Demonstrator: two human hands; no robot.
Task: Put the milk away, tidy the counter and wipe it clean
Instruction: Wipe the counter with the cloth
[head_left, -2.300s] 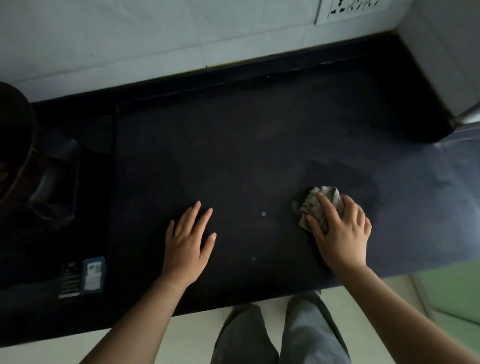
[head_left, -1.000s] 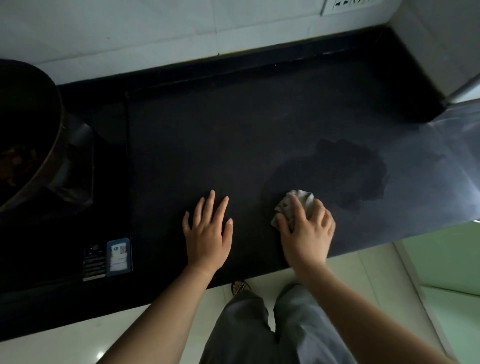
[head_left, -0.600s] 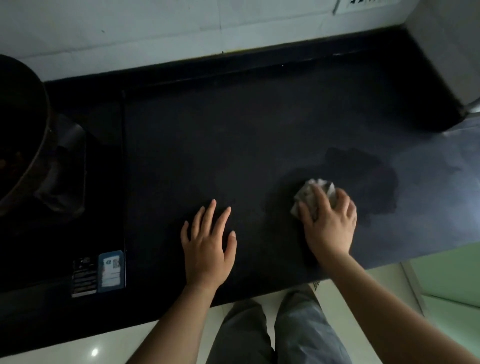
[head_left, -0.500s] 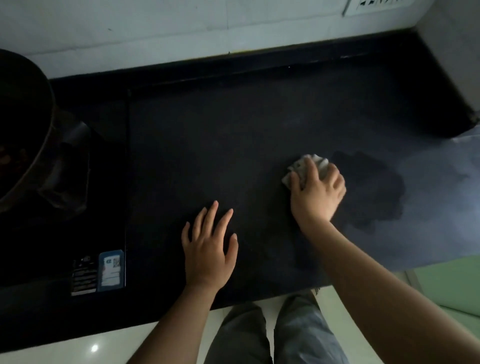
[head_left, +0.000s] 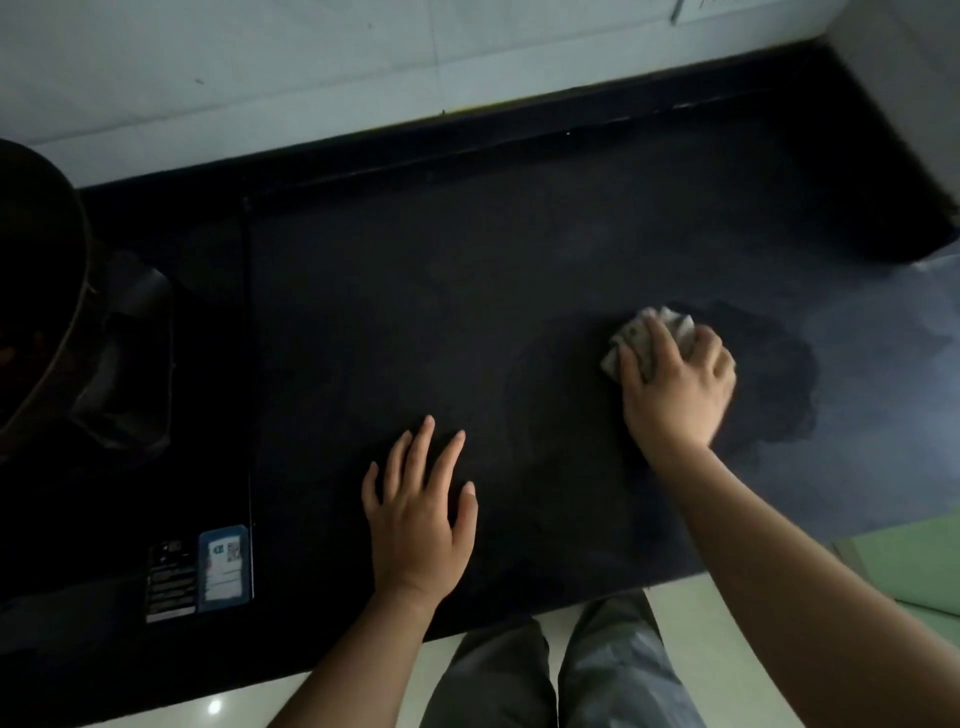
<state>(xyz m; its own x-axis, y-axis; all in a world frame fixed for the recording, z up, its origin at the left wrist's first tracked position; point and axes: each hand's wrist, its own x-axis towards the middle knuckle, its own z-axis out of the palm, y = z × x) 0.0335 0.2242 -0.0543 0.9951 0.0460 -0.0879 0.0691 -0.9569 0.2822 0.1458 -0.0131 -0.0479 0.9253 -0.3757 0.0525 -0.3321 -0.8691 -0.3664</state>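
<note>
The right grip (head_left: 675, 384) is a bare hand. It is pressing a small, scrunched-up cloth (head_left: 641, 332) down on the dark bench (head_left: 415, 286). Its fingers (head_left: 657, 343) curl over the top of the cloth, and the thumb sits by the cloth's left side. Only the far part of the cloth peeks out past the fingertips. The cloth is light grey. It lies in the right half of the bench, about midway between the back edge and the front edge.

A darker wet patch (head_left: 774, 384) spreads on the bench just beside the cloth. It reaches toward the right edge and touches the hand's far side.

The left grip (head_left: 421, 514) is a bare hand too. It lies flat on the bench near the front edge, around the middle. Its fingers are straight and spread a little, and it holds nothing. The two hands are well apart.

At the left edge there is a big dark pot (head_left: 36, 291) on a black stove (head_left: 156, 441). A small blue and white sticker (head_left: 224, 566) is on the stove's front right corner.

A pale wall (head_left: 311, 67) runs along the back edge. Below the front edge you can see grey trousers (head_left: 613, 670) and a light floor (head_left: 675, 605).
</note>
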